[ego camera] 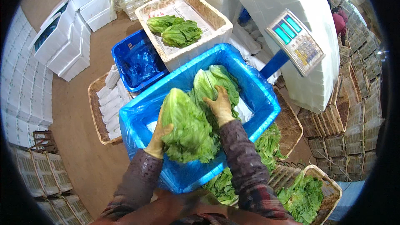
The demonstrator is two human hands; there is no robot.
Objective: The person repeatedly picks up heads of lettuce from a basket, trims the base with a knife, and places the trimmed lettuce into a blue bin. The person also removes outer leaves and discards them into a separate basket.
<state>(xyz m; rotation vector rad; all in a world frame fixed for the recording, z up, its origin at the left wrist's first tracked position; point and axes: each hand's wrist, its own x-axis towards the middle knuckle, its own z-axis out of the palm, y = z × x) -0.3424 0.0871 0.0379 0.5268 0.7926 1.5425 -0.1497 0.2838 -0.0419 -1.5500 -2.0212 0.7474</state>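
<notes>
A head of leafy lettuce (184,125) is gripped from its left side by my left hand (159,134), which wears a yellowish glove. It is tilted above a crate lined with blue plastic film (140,106). My right hand (221,104), gloved alike, rests with thumb and fingers spread on a second lettuce (207,81) inside the crate. Whether those fingers grip it or only press on it is unclear. White sheet material (245,112) shows at the crate's bottom beside the lettuce.
Beyond the crate stand a white foam box (215,34) with lettuces, a blue basket (125,59) and a scale display (295,40). Crates of lettuce (331,193) sit at lower right, a basket of white wrapped bundles (93,100) at left. A person (339,22) is far right.
</notes>
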